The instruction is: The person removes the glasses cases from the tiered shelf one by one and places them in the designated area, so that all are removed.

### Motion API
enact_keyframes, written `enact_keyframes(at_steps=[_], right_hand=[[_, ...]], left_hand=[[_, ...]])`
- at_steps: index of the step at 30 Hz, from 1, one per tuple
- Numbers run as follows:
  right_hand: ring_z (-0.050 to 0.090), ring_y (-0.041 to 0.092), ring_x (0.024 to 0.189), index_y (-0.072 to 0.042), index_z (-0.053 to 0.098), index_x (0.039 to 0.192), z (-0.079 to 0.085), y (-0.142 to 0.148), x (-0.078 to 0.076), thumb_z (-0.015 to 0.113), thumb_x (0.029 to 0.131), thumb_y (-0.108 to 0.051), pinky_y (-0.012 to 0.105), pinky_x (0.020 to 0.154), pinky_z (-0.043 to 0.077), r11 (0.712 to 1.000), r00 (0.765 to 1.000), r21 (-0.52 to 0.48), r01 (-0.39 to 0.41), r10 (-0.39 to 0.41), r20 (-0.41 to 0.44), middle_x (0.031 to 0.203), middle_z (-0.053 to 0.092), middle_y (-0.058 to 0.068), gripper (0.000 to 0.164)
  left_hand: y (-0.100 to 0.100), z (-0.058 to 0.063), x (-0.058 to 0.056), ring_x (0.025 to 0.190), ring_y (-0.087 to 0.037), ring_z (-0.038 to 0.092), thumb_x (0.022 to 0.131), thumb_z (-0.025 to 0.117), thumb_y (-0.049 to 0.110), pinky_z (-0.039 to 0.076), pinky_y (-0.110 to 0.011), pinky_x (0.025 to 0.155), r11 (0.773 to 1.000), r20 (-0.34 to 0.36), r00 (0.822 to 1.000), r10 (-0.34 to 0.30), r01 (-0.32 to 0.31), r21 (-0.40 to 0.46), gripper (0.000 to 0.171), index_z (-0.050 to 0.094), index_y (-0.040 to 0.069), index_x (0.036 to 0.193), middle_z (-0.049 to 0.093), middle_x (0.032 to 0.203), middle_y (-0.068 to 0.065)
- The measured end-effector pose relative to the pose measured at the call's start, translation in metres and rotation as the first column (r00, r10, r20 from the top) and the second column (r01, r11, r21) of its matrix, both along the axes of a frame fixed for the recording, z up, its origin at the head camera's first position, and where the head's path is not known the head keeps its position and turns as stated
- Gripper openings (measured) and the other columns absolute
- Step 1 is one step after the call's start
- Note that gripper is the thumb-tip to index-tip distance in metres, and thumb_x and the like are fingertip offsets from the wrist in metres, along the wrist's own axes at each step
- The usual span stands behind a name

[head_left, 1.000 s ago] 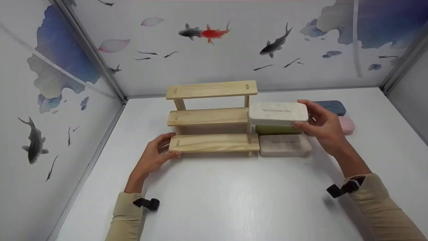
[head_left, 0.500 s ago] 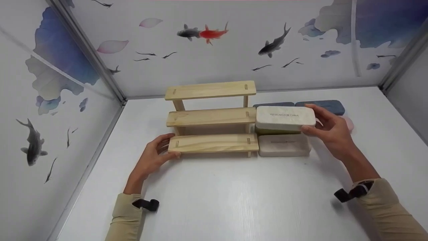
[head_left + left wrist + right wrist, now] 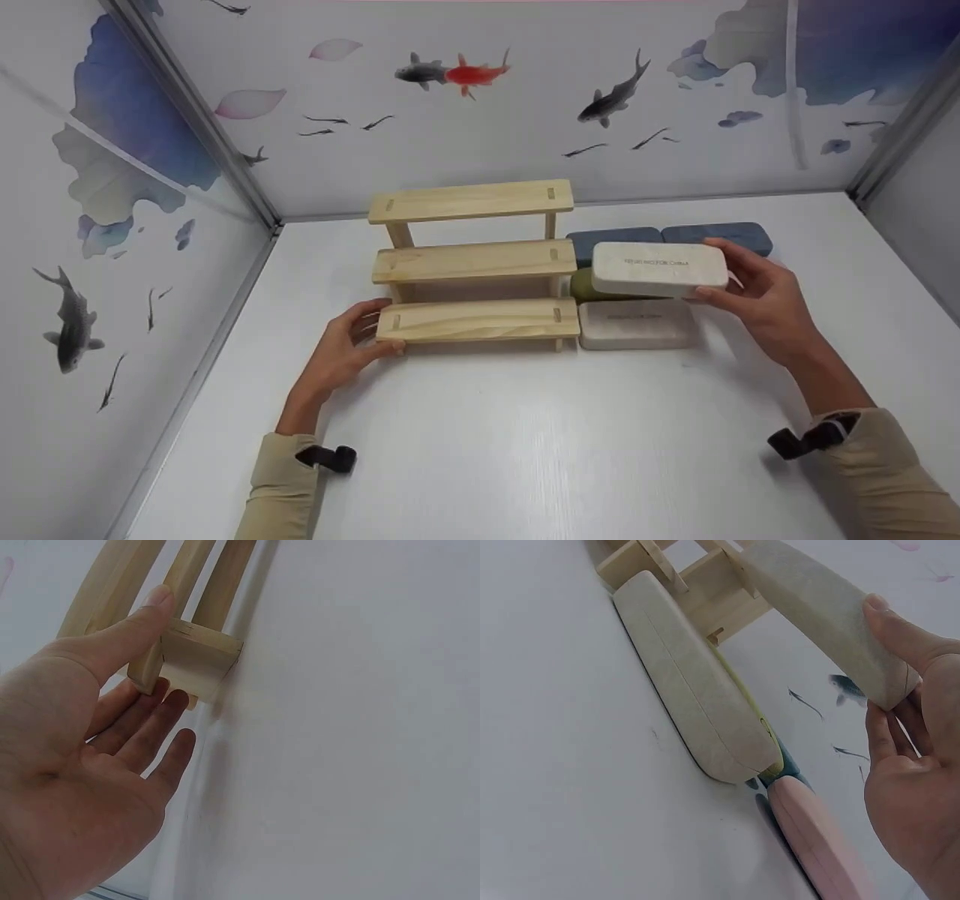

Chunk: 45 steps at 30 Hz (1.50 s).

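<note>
In the head view a white glasses case [image 3: 660, 268] with printed lettering is held up by my right hand [image 3: 765, 300], thumb at its front and fingers behind its right end. The right wrist view shows the same white case [image 3: 829, 619] lifted off the table. My left hand [image 3: 349, 345] grips the left end of the lowest board of a three-step wooden rack [image 3: 480, 319]. In the left wrist view its thumb lies along the board, fingers on the other side. Below the held case are a pale beige glasses case [image 3: 637, 330] and a partly hidden olive-green case [image 3: 581, 286].
Two dark blue cases [image 3: 720, 238] lie behind, to the right of the rack. A pink case [image 3: 817, 840] shows in the right wrist view. Fish-printed panels [image 3: 525, 150] wall in the white table [image 3: 487, 442] at the back and sides.
My right hand has carried the white glasses case rightward and slightly nearer, away from the rack, uncovering the left blue case. My left hand stays on the lowest board.
</note>
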State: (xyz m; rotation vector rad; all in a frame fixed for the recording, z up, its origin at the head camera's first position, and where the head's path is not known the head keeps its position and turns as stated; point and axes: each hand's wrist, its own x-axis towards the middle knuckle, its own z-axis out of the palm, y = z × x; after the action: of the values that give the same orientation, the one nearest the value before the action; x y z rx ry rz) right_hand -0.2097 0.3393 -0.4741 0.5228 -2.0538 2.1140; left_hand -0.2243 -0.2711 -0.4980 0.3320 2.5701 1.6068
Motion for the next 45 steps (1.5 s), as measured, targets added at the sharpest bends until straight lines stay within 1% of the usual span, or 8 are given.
enact_keyframes(at_steps=[5, 12, 16, 19, 26, 31, 35, 45], right_hand=[[0.058, 0.010, 0.140, 0.005, 0.044, 0.161, -0.005, 0.010, 0.005, 0.070, 0.096, 0.017, 0.014, 0.112, 0.052, 1.000, 1.000, 0.000, 0.016, -0.016, 0.015, 0.160, 0.053, 0.011, 0.071], [0.059, 0.008, 0.139, 0.003, 0.044, 0.162, -0.012, 0.024, 0.010, 0.069, 0.097, 0.015, 0.013, 0.111, 0.051, 0.999, 0.998, 0.005, 0.040, -0.040, 0.045, 0.157, 0.056, 0.007, 0.070], [0.057, 0.007, 0.141, 0.000, 0.046, 0.162, -0.014, 0.031, 0.013, 0.070, 0.097, 0.014, 0.011, 0.113, 0.049, 0.999, 0.997, 0.017, 0.052, -0.053, 0.059, 0.159, 0.053, 0.008, 0.071], [0.056, 0.006, 0.142, 0.001, 0.045, 0.162, -0.016, 0.035, 0.015, 0.070, 0.097, 0.014, 0.010, 0.114, 0.047, 0.998, 0.996, 0.022, 0.053, -0.054, 0.067, 0.162, 0.050, 0.009, 0.071], [0.054, 0.005, 0.145, 0.004, 0.042, 0.162, -0.020, 0.045, 0.018, 0.067, 0.097, 0.018, 0.012, 0.110, 0.052, 0.999, 0.996, -0.023, 0.029, -0.027, 0.087, 0.163, 0.050, 0.009, 0.071], [0.048, 0.001, 0.149, 0.001, 0.042, 0.164, -0.023, 0.052, 0.019, 0.067, 0.098, 0.017, 0.011, 0.111, 0.050, 0.999, 0.994, -0.011, 0.038, -0.037, 0.100, 0.169, 0.041, 0.013, 0.072], [0.048, -0.001, 0.148, -0.001, 0.040, 0.165, -0.025, 0.059, 0.023, 0.066, 0.099, 0.016, 0.012, 0.109, 0.052, 0.999, 0.992, -0.022, 0.048, -0.045, 0.119, 0.172, 0.036, 0.014, 0.073], [0.048, -0.002, 0.149, -0.001, 0.036, 0.167, -0.030, 0.073, 0.029, 0.062, 0.099, 0.020, 0.013, 0.107, 0.054, 0.999, 0.992, -0.033, 0.019, -0.015, 0.124, 0.171, 0.038, 0.008, 0.076]], left_hand=[[0.000, 0.000, 0.000, 0.149, -0.029, 0.055, 0.087, 0.094, 0.029, 0.045, -0.048, 0.128, 1.000, -0.004, 1.000, -0.006, 0.006, 0.001, 0.082, 0.054, 0.015, 0.156, 0.058, 0.159, -0.007], [0.000, 0.000, 0.001, 0.148, -0.028, 0.056, 0.087, 0.094, 0.029, 0.046, -0.046, 0.128, 1.000, -0.002, 1.000, 0.006, -0.006, -0.002, 0.080, 0.055, 0.017, 0.156, 0.059, 0.158, -0.005], [0.000, 0.000, 0.000, 0.148, -0.029, 0.056, 0.087, 0.095, 0.029, 0.046, -0.048, 0.127, 1.000, -0.004, 1.000, -0.002, 0.002, 0.005, 0.081, 0.055, 0.017, 0.156, 0.058, 0.158, -0.006], [0.000, 0.000, 0.000, 0.147, -0.029, 0.056, 0.086, 0.095, 0.029, 0.047, -0.049, 0.127, 1.000, -0.003, 1.000, -0.004, 0.004, 0.012, 0.082, 0.055, 0.018, 0.156, 0.058, 0.157, -0.006], [-0.001, -0.002, -0.001, 0.148, -0.030, 0.056, 0.086, 0.095, 0.029, 0.047, -0.049, 0.126, 1.000, 0.012, 1.000, -0.004, 0.004, 0.025, 0.084, 0.053, 0.017, 0.157, 0.058, 0.159, -0.007], [0.000, -0.002, 0.000, 0.148, -0.031, 0.057, 0.086, 0.095, 0.027, 0.048, -0.049, 0.125, 1.000, 0.018, 1.000, 0.001, -0.002, 0.024, 0.083, 0.053, 0.019, 0.157, 0.058, 0.158, -0.007], [0.001, -0.002, 0.000, 0.147, -0.031, 0.058, 0.086, 0.095, 0.025, 0.048, -0.049, 0.125, 1.000, 0.015, 1.000, -0.001, 0.000, 0.029, 0.082, 0.054, 0.018, 0.157, 0.059, 0.157, -0.008], [0.000, -0.002, 0.001, 0.148, -0.030, 0.057, 0.086, 0.095, 0.030, 0.047, -0.049, 0.126, 1.000, 0.023, 1.000, 0.005, -0.005, 0.014, 0.083, 0.053, 0.019, 0.158, 0.057, 0.159, -0.006]])
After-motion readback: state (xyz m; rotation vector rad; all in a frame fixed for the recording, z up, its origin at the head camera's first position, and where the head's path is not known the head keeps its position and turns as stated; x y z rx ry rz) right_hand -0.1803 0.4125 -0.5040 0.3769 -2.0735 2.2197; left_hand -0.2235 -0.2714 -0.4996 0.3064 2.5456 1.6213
